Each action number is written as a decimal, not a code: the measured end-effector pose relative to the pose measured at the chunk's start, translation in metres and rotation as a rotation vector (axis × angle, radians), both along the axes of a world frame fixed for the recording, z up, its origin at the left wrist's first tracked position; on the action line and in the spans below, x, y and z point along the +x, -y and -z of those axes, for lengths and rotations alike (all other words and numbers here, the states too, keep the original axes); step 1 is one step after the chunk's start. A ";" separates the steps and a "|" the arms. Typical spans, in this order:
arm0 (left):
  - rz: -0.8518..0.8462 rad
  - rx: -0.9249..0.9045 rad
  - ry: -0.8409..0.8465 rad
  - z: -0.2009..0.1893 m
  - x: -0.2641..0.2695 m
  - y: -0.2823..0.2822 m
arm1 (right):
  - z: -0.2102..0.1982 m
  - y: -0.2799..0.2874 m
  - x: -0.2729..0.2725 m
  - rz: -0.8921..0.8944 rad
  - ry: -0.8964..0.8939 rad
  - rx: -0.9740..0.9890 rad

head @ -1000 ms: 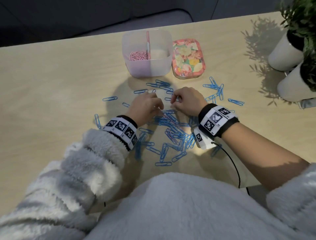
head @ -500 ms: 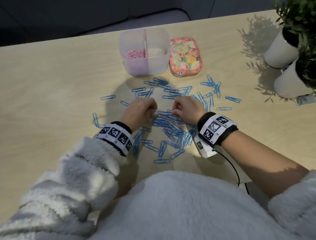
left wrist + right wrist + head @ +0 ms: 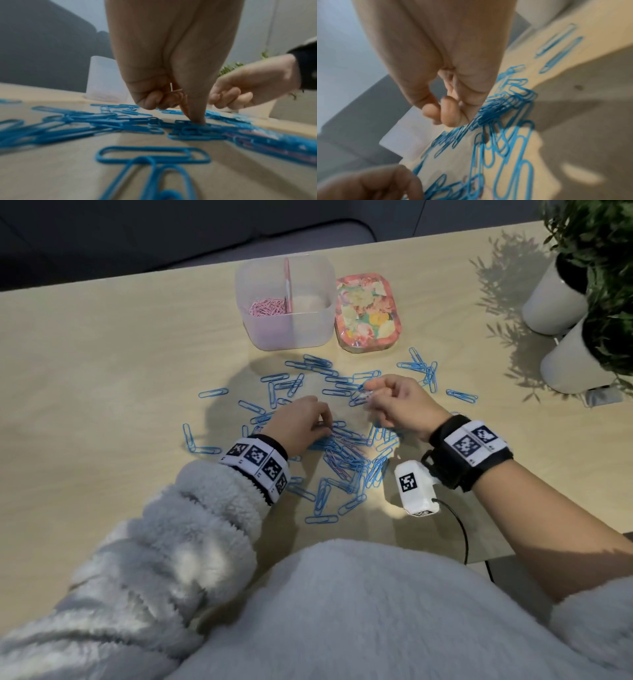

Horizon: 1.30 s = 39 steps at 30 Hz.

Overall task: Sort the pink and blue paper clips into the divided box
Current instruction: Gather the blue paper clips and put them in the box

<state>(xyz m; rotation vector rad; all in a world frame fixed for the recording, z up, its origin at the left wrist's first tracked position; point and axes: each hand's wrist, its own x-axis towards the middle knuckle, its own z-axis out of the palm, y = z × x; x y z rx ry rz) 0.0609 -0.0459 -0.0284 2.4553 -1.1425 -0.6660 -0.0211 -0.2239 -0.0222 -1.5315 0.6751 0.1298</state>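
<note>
Left hand (image 3: 171,67) pins blue clips (image 3: 346,460); right hand (image 3: 400,405) lifted, fingers curled.

Light wood table (image 3: 102,364); dark, possibly upholstered seat (image 3: 102,241) behind; sharp plant shadows (image 3: 496,289).

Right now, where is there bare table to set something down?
Bare pale wooden table lies left of the translucent divided box and between the floral tin and white plant pots. The blue paper clips crowd the middle.
</note>
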 end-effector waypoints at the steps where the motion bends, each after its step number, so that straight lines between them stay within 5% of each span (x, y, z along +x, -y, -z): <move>1: 0.043 0.022 0.046 0.001 0.000 0.001 | -0.001 0.001 -0.003 0.070 -0.011 0.131; 6: 0.167 -0.007 0.222 0.001 0.002 -0.002 | -0.002 -0.004 -0.015 0.037 -0.144 0.243; 12: 0.260 -0.034 0.369 0.008 0.005 -0.011 | 0.013 -0.014 -0.021 -0.401 -0.057 -0.497; 16: 0.084 -0.088 0.243 0.003 0.005 -0.012 | 0.010 -0.015 -0.023 -0.515 -0.103 -0.719; 23: -0.166 -0.170 -0.151 -0.006 0.014 -0.011 | 0.002 0.006 -0.018 -0.485 -0.144 -0.771; 28: -0.262 -0.174 -0.272 -0.001 0.019 -0.010 | 0.007 0.000 -0.023 -0.544 -0.137 -0.765; 33: -0.299 -0.176 -0.339 -0.002 0.020 -0.013 | 0.008 0.010 -0.021 -0.308 -0.122 -0.753; 39: -0.305 -0.140 -0.351 -0.002 0.021 -0.013 | 0.008 -0.006 -0.036 -0.367 -0.189 -0.855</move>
